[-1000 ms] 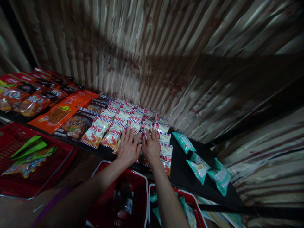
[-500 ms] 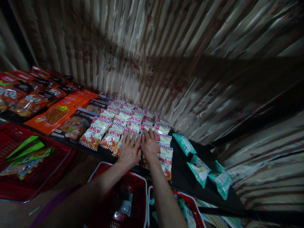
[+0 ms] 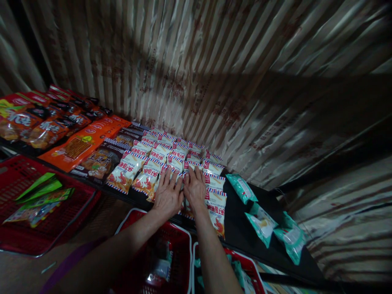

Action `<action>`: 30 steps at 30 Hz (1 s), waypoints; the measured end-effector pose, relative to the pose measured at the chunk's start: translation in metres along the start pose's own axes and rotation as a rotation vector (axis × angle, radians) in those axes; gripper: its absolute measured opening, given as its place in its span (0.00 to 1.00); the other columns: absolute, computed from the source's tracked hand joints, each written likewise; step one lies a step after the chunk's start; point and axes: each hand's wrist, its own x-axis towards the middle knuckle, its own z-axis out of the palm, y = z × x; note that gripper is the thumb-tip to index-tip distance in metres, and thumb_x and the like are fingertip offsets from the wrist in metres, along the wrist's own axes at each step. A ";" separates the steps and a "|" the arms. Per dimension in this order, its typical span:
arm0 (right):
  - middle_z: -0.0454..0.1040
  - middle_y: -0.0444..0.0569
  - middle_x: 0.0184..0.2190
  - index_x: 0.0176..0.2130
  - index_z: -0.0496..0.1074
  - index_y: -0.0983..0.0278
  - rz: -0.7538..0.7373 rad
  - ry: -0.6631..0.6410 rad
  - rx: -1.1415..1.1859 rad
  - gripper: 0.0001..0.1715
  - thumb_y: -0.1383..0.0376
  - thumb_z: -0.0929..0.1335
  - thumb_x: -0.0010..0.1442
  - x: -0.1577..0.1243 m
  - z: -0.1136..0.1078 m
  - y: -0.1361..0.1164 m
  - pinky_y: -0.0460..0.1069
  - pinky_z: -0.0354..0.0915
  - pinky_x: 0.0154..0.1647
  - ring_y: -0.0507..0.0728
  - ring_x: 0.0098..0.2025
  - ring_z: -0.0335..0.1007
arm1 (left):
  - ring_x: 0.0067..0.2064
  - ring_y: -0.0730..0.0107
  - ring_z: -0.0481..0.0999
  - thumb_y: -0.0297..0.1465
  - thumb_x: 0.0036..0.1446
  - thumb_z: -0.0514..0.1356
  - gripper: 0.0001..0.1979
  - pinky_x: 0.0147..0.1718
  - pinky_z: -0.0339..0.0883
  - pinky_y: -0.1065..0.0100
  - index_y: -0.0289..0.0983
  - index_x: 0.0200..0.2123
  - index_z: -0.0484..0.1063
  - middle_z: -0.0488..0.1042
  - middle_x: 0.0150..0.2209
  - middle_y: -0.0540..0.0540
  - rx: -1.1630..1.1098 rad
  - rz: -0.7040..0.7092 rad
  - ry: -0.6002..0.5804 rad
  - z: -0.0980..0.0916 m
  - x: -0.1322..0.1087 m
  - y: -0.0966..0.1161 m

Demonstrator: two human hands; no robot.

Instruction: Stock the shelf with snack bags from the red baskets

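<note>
Several white snack bags (image 3: 126, 169) with red lettering and striped edges lie in overlapping rows on a black shelf (image 3: 241, 222). My left hand (image 3: 168, 195) rests on a front-row bag, fingers stretched out and slightly spread. Close beside it, my right hand (image 3: 195, 188) lies flat over another bag of the same kind, fingers extended. Both hands partly cover the bags beneath them. Just right of my right hand is a white snack bag (image 3: 216, 208) at the end of the front row.
Teal snack bags (image 3: 261, 223) lie loosely on the right. Brown bags (image 3: 99, 159), an orange packet (image 3: 78, 147) and orange-black bags (image 3: 45, 130) fill the left. Red baskets (image 3: 183, 249) stand below the shelf edge, one holding green packets (image 3: 39, 188). A pleated curtain (image 3: 196, 73) hangs behind.
The view has turned slightly left, so most things sit a little farther right. Both hands stay on the same white bags, with little visible movement.
</note>
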 end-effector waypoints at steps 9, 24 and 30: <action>0.63 0.57 0.59 0.56 0.66 0.65 -0.001 -0.001 0.016 0.24 0.63 0.56 0.65 0.000 0.002 0.000 0.60 0.51 0.62 0.61 0.63 0.53 | 0.67 0.48 0.43 0.36 0.57 0.55 0.23 0.63 0.43 0.41 0.33 0.55 0.66 0.62 0.60 0.36 -0.002 0.010 0.007 0.000 0.000 -0.001; 0.59 0.59 0.62 0.56 0.66 0.68 -0.102 0.078 0.052 0.25 0.62 0.57 0.64 -0.001 -0.001 -0.022 0.60 0.54 0.61 0.62 0.65 0.49 | 0.68 0.52 0.41 0.33 0.57 0.53 0.23 0.64 0.43 0.43 0.35 0.56 0.63 0.55 0.64 0.38 0.038 -0.073 0.010 -0.016 0.001 -0.016; 0.59 0.60 0.62 0.55 0.67 0.70 -0.129 0.031 0.131 0.25 0.62 0.55 0.65 -0.015 0.013 -0.053 0.60 0.54 0.62 0.61 0.65 0.48 | 0.68 0.52 0.37 0.32 0.59 0.51 0.24 0.64 0.41 0.44 0.34 0.58 0.60 0.50 0.66 0.38 0.131 -0.179 0.037 -0.031 -0.003 -0.042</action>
